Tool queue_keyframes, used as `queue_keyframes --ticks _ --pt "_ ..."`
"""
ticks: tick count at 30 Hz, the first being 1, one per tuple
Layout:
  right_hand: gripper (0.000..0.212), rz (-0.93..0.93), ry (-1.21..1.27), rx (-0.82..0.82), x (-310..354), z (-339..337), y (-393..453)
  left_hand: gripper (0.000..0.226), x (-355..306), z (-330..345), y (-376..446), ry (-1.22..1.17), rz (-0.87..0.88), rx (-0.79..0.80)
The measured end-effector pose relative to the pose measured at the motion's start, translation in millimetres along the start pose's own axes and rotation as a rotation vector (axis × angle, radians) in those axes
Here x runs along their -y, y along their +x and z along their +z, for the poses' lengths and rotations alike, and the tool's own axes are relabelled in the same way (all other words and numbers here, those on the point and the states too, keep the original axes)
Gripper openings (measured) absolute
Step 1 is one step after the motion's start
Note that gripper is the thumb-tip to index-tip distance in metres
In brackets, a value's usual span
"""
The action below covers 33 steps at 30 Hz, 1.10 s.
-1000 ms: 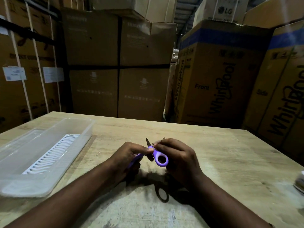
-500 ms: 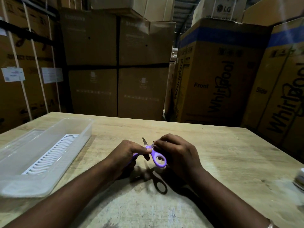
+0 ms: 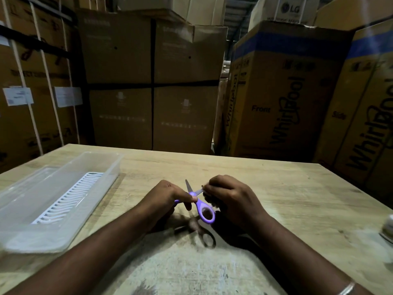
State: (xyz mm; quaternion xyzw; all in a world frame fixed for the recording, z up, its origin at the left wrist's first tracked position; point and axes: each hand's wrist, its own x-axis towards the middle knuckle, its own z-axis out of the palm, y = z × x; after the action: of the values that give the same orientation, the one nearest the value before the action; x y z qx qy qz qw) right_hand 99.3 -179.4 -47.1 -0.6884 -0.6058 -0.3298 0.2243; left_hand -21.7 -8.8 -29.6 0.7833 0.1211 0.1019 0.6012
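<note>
Left hand [image 3: 165, 196], fingers curled, pinches one handle of the small purple-handled steel scissors [image 3: 204, 210] close to the pivot. Just to its right, the right hand [image 3: 231, 201] curls its fingertips round the tip of one blade. The blades stand apart in a V, and the free handle loop hangs between the two hands, above the pale wooden table [image 3: 276, 188]. Left of the left hand lies a clear plastic tray [image 3: 102, 177] with a white slatted insert [image 3: 70, 196]. Beyond both hands rise tall brown cardboard boxes [image 3: 153, 81].
</note>
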Motion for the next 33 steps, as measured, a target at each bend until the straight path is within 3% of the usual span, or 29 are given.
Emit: queue_keyframes --ticks 3,10,13,17,24,28,33 --pt "0.018 -0.073 -0.021 0.025 9.9 -2.1 1.3 0.029 -0.2 -0.4 0.5 -0.006 0.009 0.01" --pt "0.014 0.014 -0.171 -0.063 4.3 -0.2 4.6 0.034 -2.4 -8.5 -0.3 -0.108 -0.201 0.09" --pt "0.016 0.019 -0.135 -0.073 4.7 -0.9 6.1 0.03 -6.7 -10.3 -3.3 -0.189 -0.22 0.121" --pt "0.016 0.025 -0.064 -0.052 2.6 -1.8 6.7 0.045 -5.7 -12.0 -2.8 -0.278 -0.228 0.111" --pt "0.02 0.057 -0.012 0.081 0.6 -1.5 8.1 0.032 -2.1 -15.7 -1.6 -0.35 -0.142 0.226" --pt "0.02 0.166 0.064 0.164 -6.9 -7.1 8.7 0.048 -0.4 -16.1 -0.5 -0.192 -0.033 0.34" --pt "0.015 0.337 0.266 0.293 -14.5 -16.8 8.0 0.049 -0.7 -10.1 0.8 0.013 0.129 0.228"
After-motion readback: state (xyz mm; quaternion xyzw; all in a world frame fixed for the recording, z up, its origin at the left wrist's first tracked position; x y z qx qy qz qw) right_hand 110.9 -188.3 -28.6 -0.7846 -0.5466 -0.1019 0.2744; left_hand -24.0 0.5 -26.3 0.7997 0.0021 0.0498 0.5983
